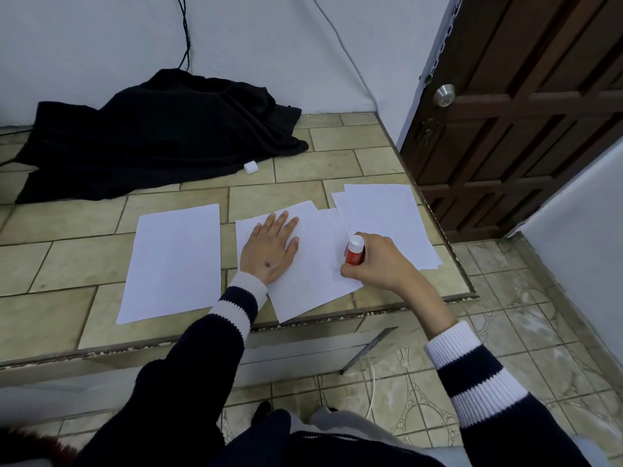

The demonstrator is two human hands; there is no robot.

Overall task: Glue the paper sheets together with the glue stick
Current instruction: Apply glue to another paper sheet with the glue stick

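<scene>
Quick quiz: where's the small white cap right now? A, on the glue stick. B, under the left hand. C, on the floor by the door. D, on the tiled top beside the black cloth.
D: the small white cap lies on the tiled top at the edge of the black cloth, far from the glue stick gripped by the right hand.

Cap (250,167) behind sheets (172,261), beside cloth (151,136).
</scene>
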